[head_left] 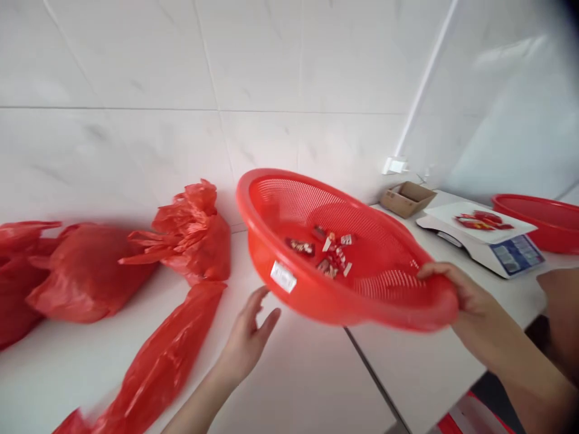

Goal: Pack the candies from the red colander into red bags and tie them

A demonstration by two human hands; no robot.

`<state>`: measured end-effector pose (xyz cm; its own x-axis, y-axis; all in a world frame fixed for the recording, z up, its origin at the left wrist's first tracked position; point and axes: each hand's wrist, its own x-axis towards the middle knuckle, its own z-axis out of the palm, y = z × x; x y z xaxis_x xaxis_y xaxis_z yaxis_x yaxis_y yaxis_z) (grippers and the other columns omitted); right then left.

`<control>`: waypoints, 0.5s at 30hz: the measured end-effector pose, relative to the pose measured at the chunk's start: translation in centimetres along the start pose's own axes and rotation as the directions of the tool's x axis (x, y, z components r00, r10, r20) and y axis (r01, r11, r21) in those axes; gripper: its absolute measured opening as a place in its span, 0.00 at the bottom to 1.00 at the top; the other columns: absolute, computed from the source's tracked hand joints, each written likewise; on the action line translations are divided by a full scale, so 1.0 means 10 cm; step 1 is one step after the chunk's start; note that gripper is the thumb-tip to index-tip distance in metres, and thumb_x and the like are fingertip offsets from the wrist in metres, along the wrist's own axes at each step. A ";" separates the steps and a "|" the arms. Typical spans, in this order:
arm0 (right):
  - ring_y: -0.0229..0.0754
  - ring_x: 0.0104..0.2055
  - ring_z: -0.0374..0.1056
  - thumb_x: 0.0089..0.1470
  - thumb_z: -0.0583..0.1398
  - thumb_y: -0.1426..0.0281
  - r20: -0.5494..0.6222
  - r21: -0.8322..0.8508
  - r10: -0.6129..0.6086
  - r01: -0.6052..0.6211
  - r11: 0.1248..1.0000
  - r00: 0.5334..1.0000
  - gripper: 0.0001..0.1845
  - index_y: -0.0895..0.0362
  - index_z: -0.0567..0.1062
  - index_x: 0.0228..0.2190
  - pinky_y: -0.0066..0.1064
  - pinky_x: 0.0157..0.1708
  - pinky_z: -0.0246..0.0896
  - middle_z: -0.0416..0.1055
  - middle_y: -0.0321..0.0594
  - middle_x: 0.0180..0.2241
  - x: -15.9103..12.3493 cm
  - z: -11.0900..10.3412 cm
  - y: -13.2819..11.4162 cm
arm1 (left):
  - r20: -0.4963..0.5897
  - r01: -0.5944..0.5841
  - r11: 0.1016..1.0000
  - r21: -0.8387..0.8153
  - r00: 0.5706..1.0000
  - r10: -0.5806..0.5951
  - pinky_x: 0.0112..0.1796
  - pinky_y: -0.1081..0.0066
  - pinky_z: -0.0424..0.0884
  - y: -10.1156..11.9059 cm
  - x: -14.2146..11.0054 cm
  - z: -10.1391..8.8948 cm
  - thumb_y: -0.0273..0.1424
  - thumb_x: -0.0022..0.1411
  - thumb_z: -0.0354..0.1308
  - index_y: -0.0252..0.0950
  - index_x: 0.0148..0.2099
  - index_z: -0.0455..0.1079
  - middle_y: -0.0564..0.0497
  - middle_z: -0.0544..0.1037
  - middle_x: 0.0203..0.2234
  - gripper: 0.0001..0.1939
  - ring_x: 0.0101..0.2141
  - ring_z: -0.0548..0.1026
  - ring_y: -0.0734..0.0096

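A red plastic colander basket (316,301) is tilted above the white table, its left side higher than its right. My right hand (456,295) grips its right rim, thumb on the inside. Several small wrapped pieces (332,250), perhaps sweets, lie in the bottom of the basket. My left hand (251,334) is below the basket's left side, fingers and thumb apart, holding nothing; whether its fingertips touch the basket I cannot tell. To its left an unfilled-looking red plastic bag (167,343) lies flat along the table.
Tied red bags (99,271) stand at the left by the tiled wall, another bag (199,235) beside them. A white scale (479,229) bears small red pieces at the right, near a cardboard box (407,199) and another red basket (543,223). Someone's arm (561,307) shows at the right edge.
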<state>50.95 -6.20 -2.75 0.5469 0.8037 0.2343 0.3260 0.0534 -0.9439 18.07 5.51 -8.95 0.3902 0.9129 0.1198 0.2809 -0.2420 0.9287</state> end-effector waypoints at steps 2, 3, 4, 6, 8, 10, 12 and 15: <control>0.43 0.28 0.69 0.35 0.69 0.64 0.223 0.108 0.108 -0.135 0.985 0.969 0.19 0.51 0.73 0.32 0.29 0.22 0.67 0.73 0.43 0.35 -0.19 0.15 0.11 | -0.248 -0.062 0.926 0.371 0.955 0.164 0.57 0.56 0.59 -0.21 -0.30 -0.41 0.39 0.62 0.54 0.44 0.56 0.67 0.45 0.66 0.58 0.21 0.58 0.63 0.51; 0.43 0.27 0.69 0.36 0.69 0.63 0.280 0.117 0.139 -0.177 0.977 0.950 0.18 0.51 0.72 0.32 0.30 0.22 0.67 0.73 0.42 0.34 -0.28 0.22 0.16 | -0.325 0.003 0.863 0.506 0.927 0.187 0.57 0.55 0.60 -0.32 -0.45 -0.61 0.39 0.62 0.53 0.44 0.55 0.67 0.45 0.66 0.58 0.20 0.58 0.63 0.50; 0.43 0.27 0.69 0.37 0.69 0.63 0.326 0.106 0.160 -0.204 0.973 0.932 0.18 0.51 0.72 0.33 0.30 0.23 0.67 0.73 0.42 0.34 -0.38 0.30 0.21 | -0.396 0.112 0.795 0.596 0.902 0.171 0.56 0.54 0.60 -0.43 -0.60 -0.80 0.40 0.61 0.52 0.43 0.56 0.67 0.44 0.65 0.59 0.21 0.57 0.64 0.48; 0.44 0.29 0.70 0.41 0.67 0.63 0.367 0.044 0.184 -0.214 0.976 0.912 0.18 0.51 0.72 0.36 0.30 0.25 0.67 0.73 0.41 0.35 -0.54 0.45 0.29 | -0.491 0.353 0.676 0.647 0.871 0.016 0.53 0.51 0.63 -0.61 -0.87 -1.11 0.43 0.61 0.50 0.40 0.59 0.63 0.40 0.64 0.59 0.26 0.56 0.65 0.44; 0.44 0.34 0.71 0.43 0.65 0.63 0.344 -0.063 0.196 -0.186 0.981 0.918 0.18 0.52 0.71 0.39 0.29 0.29 0.68 0.74 0.41 0.38 -0.64 0.59 0.37 | -0.527 0.527 0.605 0.597 0.826 -0.201 0.46 0.52 0.66 -0.70 -1.09 -1.28 0.45 0.60 0.49 0.38 0.60 0.62 0.37 0.70 0.54 0.29 0.51 0.70 0.42; 0.44 0.37 0.71 0.44 0.64 0.62 0.285 -0.186 0.189 -0.139 0.973 0.940 0.20 0.52 0.71 0.40 0.28 0.32 0.67 0.73 0.41 0.41 -0.68 0.73 0.44 | -0.515 0.605 0.605 0.518 0.785 -0.345 0.38 0.59 0.69 -0.69 -1.24 -1.31 0.48 0.60 0.48 0.40 0.52 0.67 0.43 0.78 0.40 0.24 0.40 0.75 0.49; 0.45 0.40 0.72 0.44 0.63 0.59 0.215 -0.293 0.156 -0.089 0.952 0.964 0.22 0.52 0.71 0.41 0.28 0.33 0.67 0.73 0.40 0.43 -0.67 0.85 0.48 | -0.514 0.635 0.666 0.391 0.751 -0.415 0.28 0.67 0.65 -0.58 -1.32 -1.26 0.51 0.59 0.48 0.42 0.36 0.67 0.53 0.73 0.23 0.19 0.26 0.73 0.60; 0.45 0.41 0.72 0.46 0.61 0.54 0.146 -0.426 0.132 -0.058 0.903 0.980 0.30 0.49 0.68 0.51 0.29 0.34 0.67 0.74 0.40 0.42 -0.69 0.92 0.43 | -0.464 0.625 0.778 0.065 0.709 -0.531 0.21 0.72 0.58 -0.36 -1.40 -1.14 0.55 0.56 0.51 0.41 0.26 0.59 0.58 0.61 0.14 0.23 0.17 0.63 0.70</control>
<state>41.50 -6.12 -10.56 0.4666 0.8816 0.0713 0.5912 -0.2509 -0.7665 1.59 -2.61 -9.96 -0.2792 0.9284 -0.2453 0.5192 0.3609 0.7747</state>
